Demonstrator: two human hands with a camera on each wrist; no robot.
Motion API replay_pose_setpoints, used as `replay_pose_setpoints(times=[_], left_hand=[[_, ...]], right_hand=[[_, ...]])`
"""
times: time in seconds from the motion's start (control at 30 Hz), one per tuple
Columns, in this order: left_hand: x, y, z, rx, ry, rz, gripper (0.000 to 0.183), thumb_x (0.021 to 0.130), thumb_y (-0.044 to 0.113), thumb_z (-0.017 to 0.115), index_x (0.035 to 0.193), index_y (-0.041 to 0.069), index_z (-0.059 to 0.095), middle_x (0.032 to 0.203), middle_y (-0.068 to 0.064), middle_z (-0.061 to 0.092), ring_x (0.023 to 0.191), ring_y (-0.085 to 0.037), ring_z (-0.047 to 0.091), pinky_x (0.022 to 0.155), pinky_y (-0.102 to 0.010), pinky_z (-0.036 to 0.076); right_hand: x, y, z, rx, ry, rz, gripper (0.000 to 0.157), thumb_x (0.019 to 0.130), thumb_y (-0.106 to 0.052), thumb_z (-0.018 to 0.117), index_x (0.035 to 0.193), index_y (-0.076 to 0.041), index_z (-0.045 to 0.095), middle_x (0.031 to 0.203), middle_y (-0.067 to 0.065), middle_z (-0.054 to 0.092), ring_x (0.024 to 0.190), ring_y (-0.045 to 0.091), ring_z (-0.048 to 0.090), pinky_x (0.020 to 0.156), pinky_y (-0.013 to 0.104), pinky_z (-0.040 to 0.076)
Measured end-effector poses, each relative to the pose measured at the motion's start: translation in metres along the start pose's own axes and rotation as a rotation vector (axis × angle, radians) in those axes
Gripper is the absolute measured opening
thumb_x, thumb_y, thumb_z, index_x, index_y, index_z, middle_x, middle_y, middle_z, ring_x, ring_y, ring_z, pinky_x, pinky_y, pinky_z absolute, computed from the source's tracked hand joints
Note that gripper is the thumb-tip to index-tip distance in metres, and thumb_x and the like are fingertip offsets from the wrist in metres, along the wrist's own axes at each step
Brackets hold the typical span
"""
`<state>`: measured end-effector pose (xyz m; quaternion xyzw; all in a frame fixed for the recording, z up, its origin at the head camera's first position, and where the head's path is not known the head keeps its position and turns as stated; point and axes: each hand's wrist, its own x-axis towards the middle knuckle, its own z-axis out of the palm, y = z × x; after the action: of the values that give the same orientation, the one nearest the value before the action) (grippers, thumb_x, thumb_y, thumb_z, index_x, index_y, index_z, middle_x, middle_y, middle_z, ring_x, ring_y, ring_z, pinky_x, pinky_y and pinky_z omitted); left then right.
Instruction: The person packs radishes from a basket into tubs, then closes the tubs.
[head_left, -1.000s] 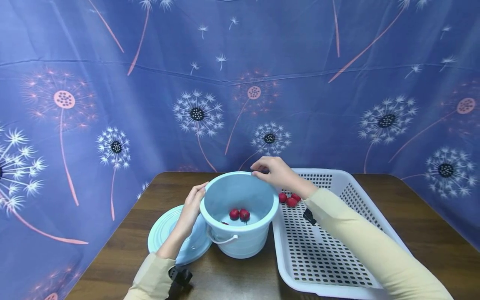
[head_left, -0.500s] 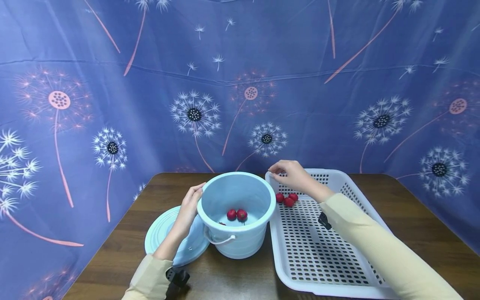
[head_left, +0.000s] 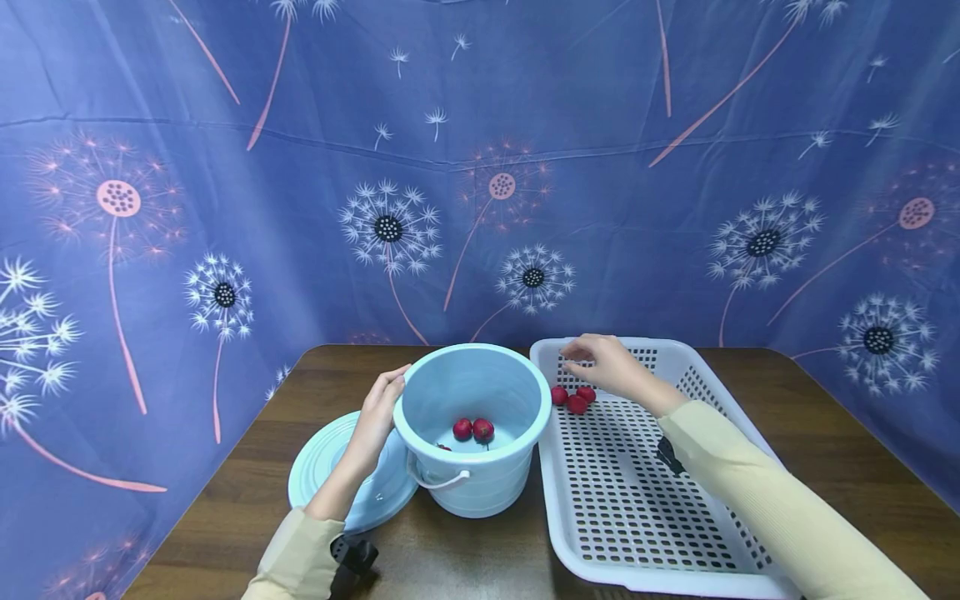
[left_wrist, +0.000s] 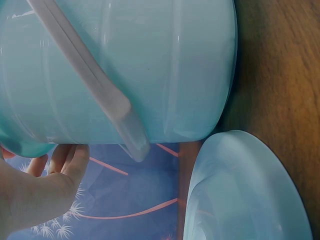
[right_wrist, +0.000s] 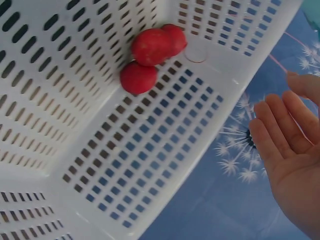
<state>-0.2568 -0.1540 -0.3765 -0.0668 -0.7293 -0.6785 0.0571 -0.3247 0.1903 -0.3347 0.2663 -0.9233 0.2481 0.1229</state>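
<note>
My left hand (head_left: 377, 414) rests against the left side of a light blue bucket (head_left: 480, 492), its fingers touching the wall just under the rim. Inside the bucket lie a few small round red fruits (head_left: 483, 430), one with a thin dark stem; part of another is hidden by the near rim. Over the far left end of a white perforated basket (head_left: 551, 500) hovers my right hand (head_left: 611, 367), fingers loosely bent and holding nothing. Three red fruits (right_wrist: 138, 77) sit together in the basket corner below it.
A round light blue lid (head_left: 318, 467) lies on the brown wooden table (head_left: 247, 475), left of the bucket and partly under my left forearm. The bucket's white handle (head_left: 442, 481) hangs down at its front. Behind the table hangs a blue dandelion-patterned cloth (head_left: 637, 233).
My right hand has moved right, from the bucket's far rim to above the basket. My left hand stays at the bucket. The visible fruits keep their places.
</note>
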Motion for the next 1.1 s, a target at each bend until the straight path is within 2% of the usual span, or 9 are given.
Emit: replay_pose_setpoints(times=[0.43,0.67,0.87,1.1], left_hand=[[-0.002,0.002,0.002,-0.012,-0.006,0.002,0.042,0.102,0.03,0.034,0.135,0.006,0.04,0.147,-0.009,0.037,0.133,-0.026,0.037,0.106,-0.049,0.032],[-0.002,0.002,0.001,-0.009,-0.004,0.001,0.042,0.102,0.03,0.033,0.135,0.006,0.04,0.147,-0.008,0.037,0.132,-0.026,0.038,0.106,-0.048,0.033],[-0.001,0.003,0.001,-0.006,0.004,-0.006,0.041,0.102,0.029,0.033,0.136,0.007,0.04,0.146,-0.009,0.038,0.131,-0.026,0.039,0.105,-0.046,0.033],[-0.001,0.003,0.002,-0.005,0.011,-0.006,0.041,0.102,0.029,0.033,0.135,0.007,0.041,0.145,-0.008,0.039,0.13,-0.025,0.039,0.104,-0.045,0.034]], right_hand=[[-0.005,0.021,0.012,-0.026,-0.034,0.099,0.026,0.086,-0.014,0.067,0.108,-0.001,0.067,0.104,0.014,0.068,0.092,0.026,0.064,0.081,0.041,0.053],[-0.007,0.028,0.018,-0.057,-0.054,0.098,0.024,0.084,-0.014,0.069,0.104,0.0,0.067,0.096,0.012,0.068,0.087,0.024,0.064,0.077,0.039,0.053],[-0.009,0.032,0.022,-0.052,-0.105,0.108,0.024,0.082,-0.011,0.07,0.102,0.002,0.067,0.096,0.014,0.068,0.084,0.022,0.064,0.075,0.036,0.054],[-0.01,0.04,0.032,-0.045,-0.156,0.167,0.025,0.082,-0.012,0.071,0.102,0.001,0.068,0.095,0.013,0.068,0.082,0.02,0.064,0.071,0.033,0.055]])
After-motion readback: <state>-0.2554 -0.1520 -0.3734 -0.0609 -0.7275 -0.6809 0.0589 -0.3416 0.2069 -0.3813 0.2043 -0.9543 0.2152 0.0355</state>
